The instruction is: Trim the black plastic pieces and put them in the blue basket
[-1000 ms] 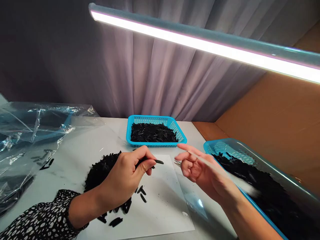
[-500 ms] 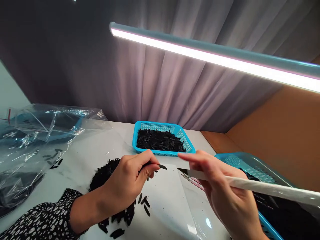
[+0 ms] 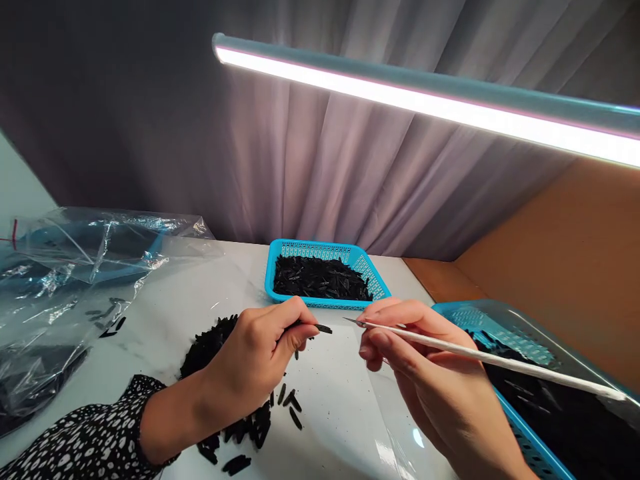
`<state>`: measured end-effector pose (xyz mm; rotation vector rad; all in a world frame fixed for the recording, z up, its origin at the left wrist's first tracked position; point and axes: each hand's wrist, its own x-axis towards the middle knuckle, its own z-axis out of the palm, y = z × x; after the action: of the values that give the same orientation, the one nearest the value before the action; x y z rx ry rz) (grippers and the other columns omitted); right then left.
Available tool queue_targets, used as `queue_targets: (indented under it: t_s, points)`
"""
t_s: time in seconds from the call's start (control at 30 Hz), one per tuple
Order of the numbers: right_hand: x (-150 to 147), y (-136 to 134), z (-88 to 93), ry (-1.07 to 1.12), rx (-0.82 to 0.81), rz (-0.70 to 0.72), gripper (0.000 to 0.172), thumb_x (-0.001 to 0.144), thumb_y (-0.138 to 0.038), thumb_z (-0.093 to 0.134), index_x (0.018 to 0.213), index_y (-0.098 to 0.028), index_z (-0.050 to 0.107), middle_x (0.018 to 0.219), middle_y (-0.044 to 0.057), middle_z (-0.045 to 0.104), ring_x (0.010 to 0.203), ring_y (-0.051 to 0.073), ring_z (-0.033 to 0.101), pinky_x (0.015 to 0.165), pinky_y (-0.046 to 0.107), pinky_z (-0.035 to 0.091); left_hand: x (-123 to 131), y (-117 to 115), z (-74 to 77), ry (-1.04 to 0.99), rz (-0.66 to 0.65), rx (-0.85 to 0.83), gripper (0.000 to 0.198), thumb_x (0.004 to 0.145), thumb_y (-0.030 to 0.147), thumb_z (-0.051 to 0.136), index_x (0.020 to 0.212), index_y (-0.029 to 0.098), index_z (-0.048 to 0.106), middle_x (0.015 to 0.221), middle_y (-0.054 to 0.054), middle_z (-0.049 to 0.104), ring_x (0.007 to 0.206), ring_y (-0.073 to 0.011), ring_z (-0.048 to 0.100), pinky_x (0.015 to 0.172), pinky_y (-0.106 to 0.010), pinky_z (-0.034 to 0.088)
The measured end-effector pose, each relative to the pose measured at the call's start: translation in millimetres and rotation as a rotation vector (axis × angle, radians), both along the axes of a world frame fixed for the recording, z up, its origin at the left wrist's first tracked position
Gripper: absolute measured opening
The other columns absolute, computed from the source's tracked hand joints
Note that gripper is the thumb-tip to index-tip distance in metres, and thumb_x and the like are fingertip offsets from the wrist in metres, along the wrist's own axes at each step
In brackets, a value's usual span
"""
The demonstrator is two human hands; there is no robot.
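Note:
My left hand (image 3: 267,350) is closed in a pinch on a thin black stick-like piece (image 3: 325,329), whose end sticks out past the fingertips. Across from it, my right hand (image 3: 425,360) grips a slim knife (image 3: 440,344) with a long white handle. The narrow pointed blade aims left toward the black piece, with a small gap between them. Beneath my left forearm and wrist lies a pile of similar black pieces (image 3: 207,343), partly covered by the arm. Several loose pieces (image 3: 295,419) rest on the white sheet below my left hand.
A blue perforated basket (image 3: 327,303) of black pieces stands at the back. Another blue basket (image 3: 530,430), also with black pieces, sits at the right under clear plastic. A clear plastic bag (image 3: 105,260) covers the left side. A lit tube lamp (image 3: 425,100) hangs above.
My right hand has rolled, turning the knife so its blade looks thinner, and its fingers have closed around the handle. A pinkish metal object under that hand is now mostly hidden. My left hand stays nearly still.

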<state>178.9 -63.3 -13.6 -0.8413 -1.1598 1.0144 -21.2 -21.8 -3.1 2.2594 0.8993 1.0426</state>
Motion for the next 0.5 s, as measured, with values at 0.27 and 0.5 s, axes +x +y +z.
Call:
queue_targets:
  t_s: [0.27,0.5]
  points:
    - [-1.6,0.2,0.7,0.030,-0.007,-0.021,0.008,0.080,-0.029,0.080,0.076,-0.023,0.075,0.092,0.003,0.070,0.073,0.013,0.071,0.068,0.022,0.060,-1.1,0.0,-1.3,0.003,0.000,0.005,0.020,0.095,0.015,0.049,0.077,0.020,0.056,0.062,0.006,0.057,0.052,-0.0085,0.050,0.051,-0.021,0.039]
    - [-10.8,-9.4,-6.4,-0.193,0.140,-0.156,0.009,0.085,-0.021,0.075,0.091,-0.025,0.072,0.094,0.007,0.076,0.079,0.022,0.076,0.066,0.032,0.065,-0.8,0.0,-0.3,0.009,-0.007,0.039,0.018,0.095,0.013,0.050,0.080,0.020,0.057,0.062,0.006,0.056,0.053,-0.0080,0.049,0.050,-0.020,0.038]
